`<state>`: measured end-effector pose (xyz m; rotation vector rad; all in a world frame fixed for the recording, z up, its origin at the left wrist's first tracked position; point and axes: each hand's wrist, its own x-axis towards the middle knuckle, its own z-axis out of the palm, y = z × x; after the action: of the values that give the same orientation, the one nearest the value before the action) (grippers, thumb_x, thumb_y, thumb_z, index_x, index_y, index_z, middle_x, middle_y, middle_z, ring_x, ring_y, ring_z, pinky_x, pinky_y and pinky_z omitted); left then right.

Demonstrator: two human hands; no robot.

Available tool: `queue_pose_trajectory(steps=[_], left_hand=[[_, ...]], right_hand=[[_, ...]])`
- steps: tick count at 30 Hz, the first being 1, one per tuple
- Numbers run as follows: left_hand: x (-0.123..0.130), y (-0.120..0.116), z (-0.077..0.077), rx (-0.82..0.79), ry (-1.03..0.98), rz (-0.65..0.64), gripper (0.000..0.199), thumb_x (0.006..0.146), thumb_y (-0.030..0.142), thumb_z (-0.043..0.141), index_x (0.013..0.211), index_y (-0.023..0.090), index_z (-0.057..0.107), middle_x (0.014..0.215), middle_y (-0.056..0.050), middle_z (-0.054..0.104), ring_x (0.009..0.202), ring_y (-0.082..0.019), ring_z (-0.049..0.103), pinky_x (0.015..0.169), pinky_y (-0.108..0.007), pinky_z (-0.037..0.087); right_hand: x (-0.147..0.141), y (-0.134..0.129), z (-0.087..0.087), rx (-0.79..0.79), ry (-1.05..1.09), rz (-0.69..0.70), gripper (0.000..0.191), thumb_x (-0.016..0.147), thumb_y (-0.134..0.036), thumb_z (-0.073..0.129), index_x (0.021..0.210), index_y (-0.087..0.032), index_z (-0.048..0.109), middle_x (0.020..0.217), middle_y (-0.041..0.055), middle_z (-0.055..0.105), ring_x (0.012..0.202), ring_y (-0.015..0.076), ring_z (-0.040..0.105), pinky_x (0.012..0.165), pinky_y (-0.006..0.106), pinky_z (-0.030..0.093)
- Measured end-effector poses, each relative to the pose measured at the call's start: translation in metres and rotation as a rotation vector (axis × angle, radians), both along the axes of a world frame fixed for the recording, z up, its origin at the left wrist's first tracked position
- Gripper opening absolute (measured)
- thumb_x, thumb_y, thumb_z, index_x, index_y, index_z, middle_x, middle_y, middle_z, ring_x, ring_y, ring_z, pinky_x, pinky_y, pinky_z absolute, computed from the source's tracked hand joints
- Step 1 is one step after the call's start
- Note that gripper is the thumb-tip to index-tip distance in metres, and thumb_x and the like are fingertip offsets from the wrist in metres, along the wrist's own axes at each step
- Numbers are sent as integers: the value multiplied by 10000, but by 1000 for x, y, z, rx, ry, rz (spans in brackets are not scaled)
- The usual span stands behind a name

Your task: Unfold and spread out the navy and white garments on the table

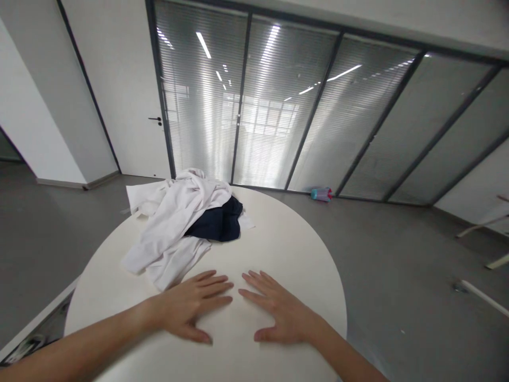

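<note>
My left hand (pixel 191 305) is palm down over the white round table (pixel 274 233), fingers spread, with nothing in it. Facing it, my right hand (pixel 280 310) is likewise spread flat with nothing in it. A short gap separates the fingertips of the two hands. Just beyond my left hand lies a crumpled heap of white clothing (pixel 175 223), some of it reaching close to the fingers. A dark navy cloth garment (pixel 218 220) is bunched against the right side of the white heap. How the pieces are folded together cannot be made out.
Behind the table runs a glass partition (pixel 266 111) with blinds, beside a white door (pixel 119 90). A small striped bag-like item (pixel 321 194) sits on the grey floor (pixel 382 254) by the glass. Pale furniture legs (pixel 483 297) show at the right edge.
</note>
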<state>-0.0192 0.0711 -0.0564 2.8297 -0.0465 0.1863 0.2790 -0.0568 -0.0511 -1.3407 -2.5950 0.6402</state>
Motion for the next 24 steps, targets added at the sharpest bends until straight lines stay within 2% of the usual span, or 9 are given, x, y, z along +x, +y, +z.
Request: queue_pose_trajectory(steps=[3,7,14,24], left_hand=[[0,-3,-3,-17,20,-3,833,891,593,593,1578,267,252,1622,-115,256,1478,-348,283,1227,-539,180],[0,-4,1,-44,43,13,841,882,589,605,1577,266,258,1625,-109,246,1480,-350,274,1227,-546,173],[0,-3,-1,-45,76,21,880,853,585,638,1577,261,256,1633,-106,228,1494,-360,231,1223,-563,160],[0,-3,1,-68,44,31,847,857,564,641,1567,271,286,1622,-103,267,1487,-355,257,1224,-544,174]], right_hand=[[4,-3,-6,-7,-5,8,912,837,-733,580,1577,-308,258,1660,67,89,1528,308,85,1245,521,31],[4,-6,-10,1,-25,6,899,844,-730,570,1574,-297,274,1660,73,83,1528,308,82,1246,523,22],[3,-5,-11,23,-25,6,896,843,-715,587,1573,-295,279,1657,73,98,1527,309,97,1247,524,39],[4,-5,-13,23,-25,-10,894,831,-723,596,1565,-305,301,1656,77,89,1526,312,96,1244,530,57]])
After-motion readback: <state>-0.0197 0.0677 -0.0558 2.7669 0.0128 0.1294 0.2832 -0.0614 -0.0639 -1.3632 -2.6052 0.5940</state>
